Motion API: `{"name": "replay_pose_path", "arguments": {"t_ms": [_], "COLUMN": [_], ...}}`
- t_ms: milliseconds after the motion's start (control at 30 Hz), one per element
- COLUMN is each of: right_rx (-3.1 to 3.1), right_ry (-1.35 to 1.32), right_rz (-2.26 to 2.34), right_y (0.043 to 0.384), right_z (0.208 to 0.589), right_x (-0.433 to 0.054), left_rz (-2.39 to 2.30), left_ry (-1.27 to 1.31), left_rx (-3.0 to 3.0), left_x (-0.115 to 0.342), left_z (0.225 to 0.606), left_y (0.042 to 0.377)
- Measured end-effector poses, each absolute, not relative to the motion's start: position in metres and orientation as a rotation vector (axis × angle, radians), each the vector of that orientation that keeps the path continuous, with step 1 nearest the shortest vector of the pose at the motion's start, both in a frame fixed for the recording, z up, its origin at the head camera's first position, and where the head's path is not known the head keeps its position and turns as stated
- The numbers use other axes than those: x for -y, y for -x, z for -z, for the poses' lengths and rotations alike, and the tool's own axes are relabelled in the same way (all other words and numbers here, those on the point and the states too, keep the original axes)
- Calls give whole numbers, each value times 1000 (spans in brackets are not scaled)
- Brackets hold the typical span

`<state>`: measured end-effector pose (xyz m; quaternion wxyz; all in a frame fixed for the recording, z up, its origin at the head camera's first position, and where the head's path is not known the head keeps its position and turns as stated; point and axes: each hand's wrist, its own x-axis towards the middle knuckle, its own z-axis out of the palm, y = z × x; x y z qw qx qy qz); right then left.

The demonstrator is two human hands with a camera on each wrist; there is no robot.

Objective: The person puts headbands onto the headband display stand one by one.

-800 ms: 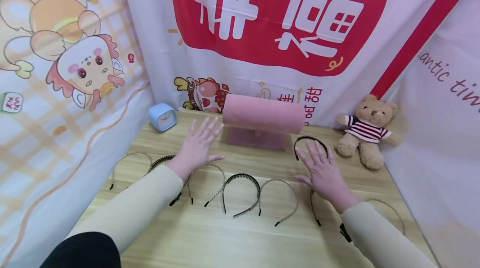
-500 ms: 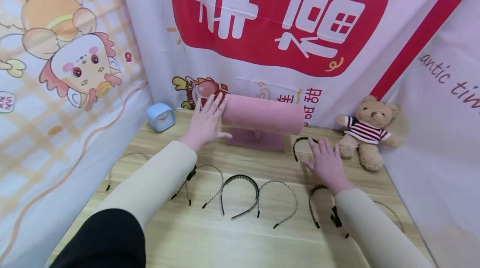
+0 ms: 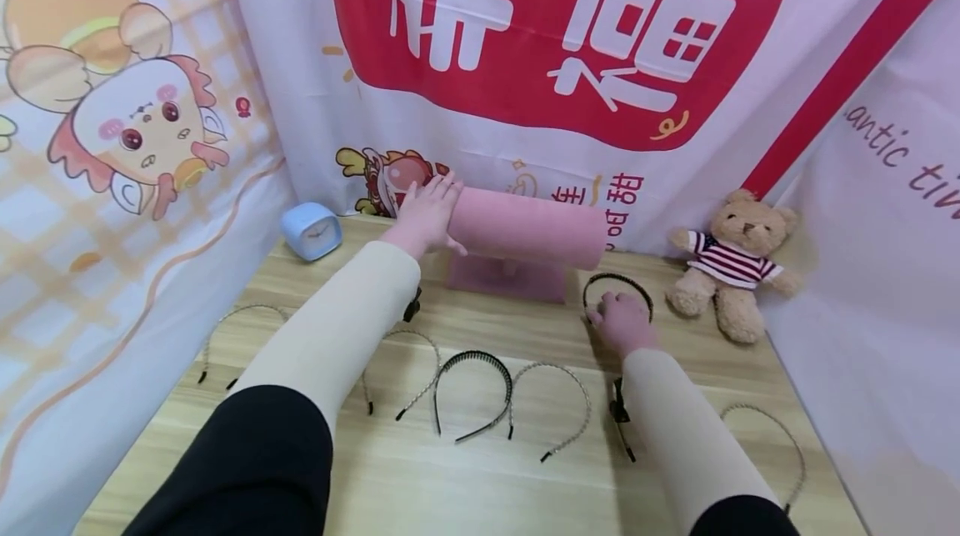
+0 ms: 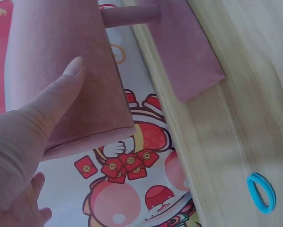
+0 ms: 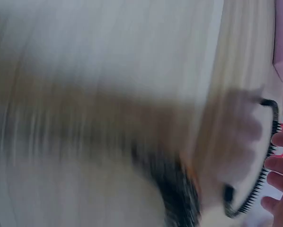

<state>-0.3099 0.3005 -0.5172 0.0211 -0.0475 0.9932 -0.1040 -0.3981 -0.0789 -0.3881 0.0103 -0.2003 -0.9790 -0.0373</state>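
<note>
Partly, the right fingers (image 5: 278,164) hide a black headband (image 5: 261,180), grip unclear, while outstretched left fingers (image 3: 437,193) touch a pink roll (image 3: 531,226).

Pink roll stand (image 3: 528,227) upright; black headband (image 3: 617,276) (toothed) near its base.

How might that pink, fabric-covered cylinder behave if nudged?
The pink, fabric-covered cylinder probably won't roll, since a slim pink post joins it to a flat pink base. Pushed high, it might tip, being raised and longer than that base. Its matte surface looks unlikely to be slippery.
</note>
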Motion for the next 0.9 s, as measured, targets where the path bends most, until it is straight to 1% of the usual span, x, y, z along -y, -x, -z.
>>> {"name": "replay_pose_path", "arguments": {"t_ms": [133, 367, 467, 667, 900], "right_rx": [-3049, -3140, -3095, -2944, -2885], "right_ry": [-31, -83, -173, -390, -593], "right_rz": [605, 831, 921, 1130, 1438], "right_y": [317, 331, 338, 343, 342], "right_z": [532, 546, 549, 534, 516], "right_x": [-295, -282, -280, -289, -302], "left_rz": [74, -16, 5, -18, 18], "left_ry": [631, 586, 567, 560, 554], "left_rx": [3057, 3077, 3101, 3105, 3136], "left_x": [75, 69, 68, 61, 63], "left_z": [390, 392, 390, 382, 383], "left_y": [399, 403, 402, 400, 397]}}
